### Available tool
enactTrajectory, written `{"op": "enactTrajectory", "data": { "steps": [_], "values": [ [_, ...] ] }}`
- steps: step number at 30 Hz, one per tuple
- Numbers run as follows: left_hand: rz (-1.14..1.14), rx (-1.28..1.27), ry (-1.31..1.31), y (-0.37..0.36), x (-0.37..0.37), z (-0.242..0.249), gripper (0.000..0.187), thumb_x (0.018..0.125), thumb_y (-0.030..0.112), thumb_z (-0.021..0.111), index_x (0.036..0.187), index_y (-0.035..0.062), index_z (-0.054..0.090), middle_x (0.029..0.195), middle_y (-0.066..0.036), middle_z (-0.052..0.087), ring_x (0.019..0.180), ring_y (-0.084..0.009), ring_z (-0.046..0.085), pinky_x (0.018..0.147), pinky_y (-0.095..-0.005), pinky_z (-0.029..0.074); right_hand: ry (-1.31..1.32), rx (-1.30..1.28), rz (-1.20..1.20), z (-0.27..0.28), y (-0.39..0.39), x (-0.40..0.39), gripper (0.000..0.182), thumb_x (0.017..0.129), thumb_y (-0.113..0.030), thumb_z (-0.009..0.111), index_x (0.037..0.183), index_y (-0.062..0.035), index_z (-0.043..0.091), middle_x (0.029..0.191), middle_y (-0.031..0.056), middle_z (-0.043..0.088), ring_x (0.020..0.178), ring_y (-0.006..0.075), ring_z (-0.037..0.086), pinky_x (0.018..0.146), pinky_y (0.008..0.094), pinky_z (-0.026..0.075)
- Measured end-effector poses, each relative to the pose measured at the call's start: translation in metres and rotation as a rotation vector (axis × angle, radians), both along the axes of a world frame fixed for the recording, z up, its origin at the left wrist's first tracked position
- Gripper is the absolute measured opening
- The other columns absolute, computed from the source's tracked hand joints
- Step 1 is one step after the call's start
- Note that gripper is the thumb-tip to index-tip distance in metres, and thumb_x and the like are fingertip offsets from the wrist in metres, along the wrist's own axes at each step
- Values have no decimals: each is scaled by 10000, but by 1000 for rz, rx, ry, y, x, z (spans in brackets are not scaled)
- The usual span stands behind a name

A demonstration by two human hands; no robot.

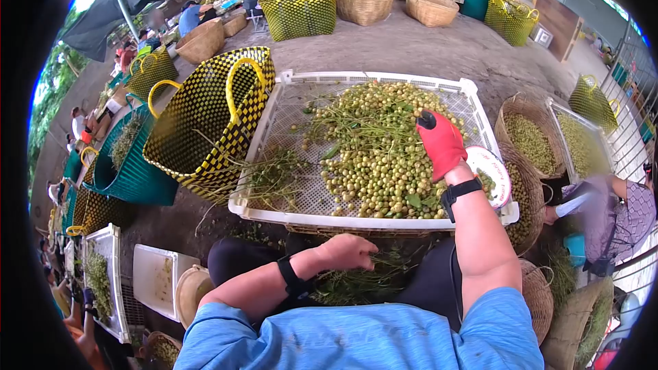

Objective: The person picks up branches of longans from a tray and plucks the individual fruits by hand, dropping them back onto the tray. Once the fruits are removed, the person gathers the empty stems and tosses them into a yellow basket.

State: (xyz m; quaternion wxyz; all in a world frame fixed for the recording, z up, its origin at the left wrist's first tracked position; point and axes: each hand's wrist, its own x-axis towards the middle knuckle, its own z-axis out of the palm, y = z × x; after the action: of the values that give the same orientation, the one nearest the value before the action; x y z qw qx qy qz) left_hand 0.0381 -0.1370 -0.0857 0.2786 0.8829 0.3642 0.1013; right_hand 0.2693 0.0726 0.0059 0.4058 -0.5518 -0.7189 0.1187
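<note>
My left hand (346, 252), bare, hangs below the near edge of the tray with its fingers curled in and nothing showing in them. Beneath it, cut green stems (363, 279) lie between my knees. A red glove covers my right hand (441, 144), which is closed over the right side of a heap of small round yellow-green fruits (373, 171). A small black piece (426, 120) shows at the glove's fingertips; what they grip is hidden. Fruits and thin stalks lie on a white mesh tray (274, 111), and loose stems (271, 181) gather at its left.
A white bowl (499, 175) sits at the tray's right edge. Left of the tray stands a black-and-yellow woven basket (205, 123), beside a teal basket (133, 171). Fruit-filled wicker baskets (528, 140) stand at right, near a seated person (606, 216). Other people work farther back.
</note>
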Motion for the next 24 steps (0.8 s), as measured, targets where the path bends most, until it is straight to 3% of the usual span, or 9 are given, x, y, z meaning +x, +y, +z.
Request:
{"op": "enactTrajectory", "data": {
  "steps": [3,4,5,8,11,15,17,19,24],
  "values": [
    [153,-113,88,13,13,48,457,730,301,722,1133,102,642,953,-111,677,892,-277,652,770,-378,516,-136,83,-24,-7,10,3,380,803,-298,653,1131,-108,626,1012,150,662,956,344,618,826,401,499],
    [184,-121,72,24,14,59,506,708,353,743,1138,106,641,944,-123,678,875,-295,653,779,-394,515,-164,-22,6,-4,11,1,430,789,-344,666,1160,-132,623,1099,137,645,1024,332,600,902,447,459],
    [325,-112,25,33,16,73,458,718,324,739,1118,119,653,961,-115,678,882,-291,651,783,-373,517,-164,-22,6,-11,15,-1,430,789,-344,666,1160,-132,623,1099,137,645,1024,332,600,902,447,459],
    [470,94,-76,77,11,88,352,725,254,742,1042,113,682,934,-94,684,844,-253,662,758,-340,529,-575,-108,-48,-25,24,-11,491,740,-450,685,1134,-162,636,1271,112,554,1193,309,500,1030,591,275],
    [684,189,-324,99,7,121,300,698,153,748,983,81,693,905,-103,689,828,-226,675,739,-326,526,-761,-80,-69,-53,25,-25,452,745,-432,683,1098,-152,648,1220,119,576,1163,308,520,1016,582,298],
    [899,241,-229,128,-12,117,379,672,131,763,1034,72,667,998,-112,665,900,-265,651,778,-354,509,-648,-132,-55,-71,44,-37,347,724,-379,686,982,-146,681,1169,112,597,1100,314,557,993,517,344],
    [1027,479,-148,140,-27,96,534,659,118,766,1162,83,589,1156,-135,595,985,-306,611,825,-376,496,-545,-104,91,-50,31,-32,277,724,-326,677,915,-126,684,1100,112,627,1076,307,568,983,508,354],
    [1072,383,-115,148,-35,88,688,665,87,751,1297,106,479,1279,-166,503,1092,-337,552,886,-389,478,-451,-25,269,-32,24,-31,215,737,-278,671,877,-115,684,1038,117,648,1062,300,570,965,513,367],
    [976,497,-127,171,-41,62,753,694,-123,535,1375,181,424,1393,-189,410,1265,-360,413,1030,-403,391,-308,176,559,5,-7,-38,171,688,-118,703,855,-93,671,996,91,667,972,294,586,947,425,424]
  ]
}}
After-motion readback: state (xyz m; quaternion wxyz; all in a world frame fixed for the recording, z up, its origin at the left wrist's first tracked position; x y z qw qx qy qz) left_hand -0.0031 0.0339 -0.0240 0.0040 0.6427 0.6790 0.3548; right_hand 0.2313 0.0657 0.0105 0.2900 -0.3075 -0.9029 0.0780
